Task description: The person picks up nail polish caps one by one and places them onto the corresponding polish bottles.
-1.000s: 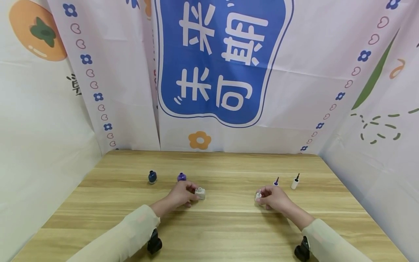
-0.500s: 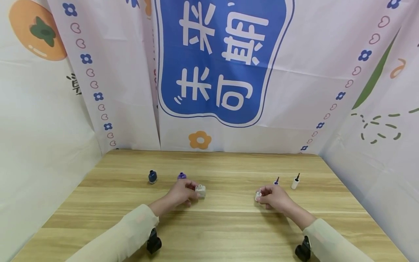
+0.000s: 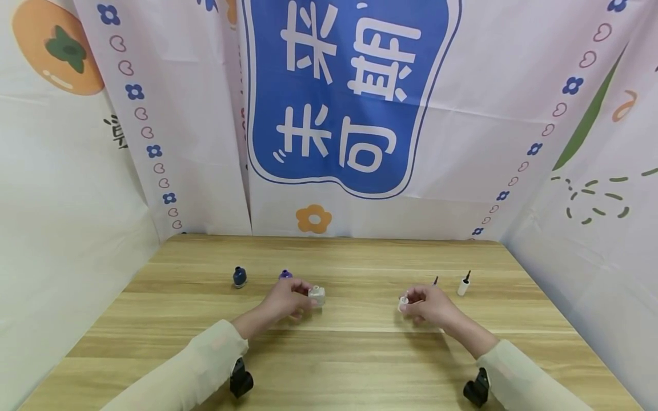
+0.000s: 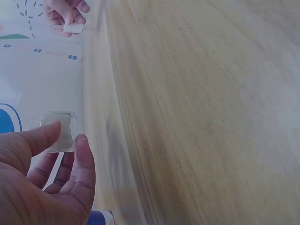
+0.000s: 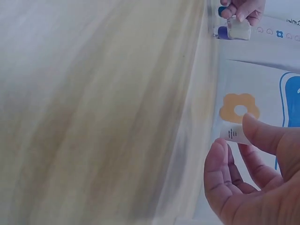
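Note:
My left hand pinches a small square nail polish bottle of clear glass with pale polish, its neck uncapped and upward. In the left wrist view the thumb lies across the bottle and the other fingers curl behind it. My right hand pinches a white nail polish cap between thumb and fingers; small print shows on the cap in the right wrist view. Behind the left hand stands a purple bottle, partly hidden. A purple brush tip pokes up behind the right hand, its cap hidden.
An open dark blue nail polish bottle stands at the left on the wooden table. At the right a white cap stands with its dark brush upward. Printed white cloth hangs around the table's back and sides.
My left hand has shifted slightly away and to the right with the clear bottle. My right hand has moved slightly away and to the left with the white cap, covering the other cap behind it.

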`<state>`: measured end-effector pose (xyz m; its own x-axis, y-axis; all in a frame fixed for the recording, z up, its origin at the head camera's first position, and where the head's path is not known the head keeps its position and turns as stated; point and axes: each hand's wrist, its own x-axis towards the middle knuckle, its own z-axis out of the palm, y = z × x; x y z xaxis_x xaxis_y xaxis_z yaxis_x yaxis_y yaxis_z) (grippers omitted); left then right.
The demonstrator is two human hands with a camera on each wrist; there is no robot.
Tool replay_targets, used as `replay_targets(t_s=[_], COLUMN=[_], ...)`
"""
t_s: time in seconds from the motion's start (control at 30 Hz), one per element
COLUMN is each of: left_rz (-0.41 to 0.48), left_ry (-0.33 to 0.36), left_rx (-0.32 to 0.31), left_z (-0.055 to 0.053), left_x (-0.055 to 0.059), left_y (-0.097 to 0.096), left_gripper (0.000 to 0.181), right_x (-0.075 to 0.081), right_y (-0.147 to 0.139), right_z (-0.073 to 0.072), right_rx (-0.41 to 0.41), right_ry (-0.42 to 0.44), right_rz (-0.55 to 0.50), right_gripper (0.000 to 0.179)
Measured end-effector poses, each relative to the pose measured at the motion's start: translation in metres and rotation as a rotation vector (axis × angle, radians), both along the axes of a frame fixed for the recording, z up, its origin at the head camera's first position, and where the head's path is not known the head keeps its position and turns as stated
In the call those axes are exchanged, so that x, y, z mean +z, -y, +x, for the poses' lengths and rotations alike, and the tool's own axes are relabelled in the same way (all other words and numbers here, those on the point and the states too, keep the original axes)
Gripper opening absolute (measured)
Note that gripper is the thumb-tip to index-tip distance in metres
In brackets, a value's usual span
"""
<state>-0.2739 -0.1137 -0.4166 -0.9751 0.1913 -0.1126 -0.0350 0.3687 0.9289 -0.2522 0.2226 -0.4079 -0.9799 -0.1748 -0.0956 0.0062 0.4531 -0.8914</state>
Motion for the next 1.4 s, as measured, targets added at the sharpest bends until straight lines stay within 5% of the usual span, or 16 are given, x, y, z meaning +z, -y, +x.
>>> replay_targets(t_s=[0.43, 0.77, 1.4], left_rz=[0.097, 0.191, 0.247], left_ry=[-0.020, -0.022, -0.014], left_rx=[-0.050, -0.103, -0.139], left_z=[0.005, 0.009, 0.023], left_x=[0.008, 0.016, 0.025], left_y=[-0.002, -0.004, -0.019], left_gripper=[0.028, 0.030, 0.031], right_x=[0.018, 0.035, 0.054], right_y=[0.005, 0.010, 0.025], right_z=[0.003, 0.004, 0.004], right_rx=[0.057, 0.186, 0.225], right_ry=[-0.008, -0.040, -0.095], right_rz=[-0.009, -0.089, -0.044], right_gripper=[0.026, 0.029, 0.025])
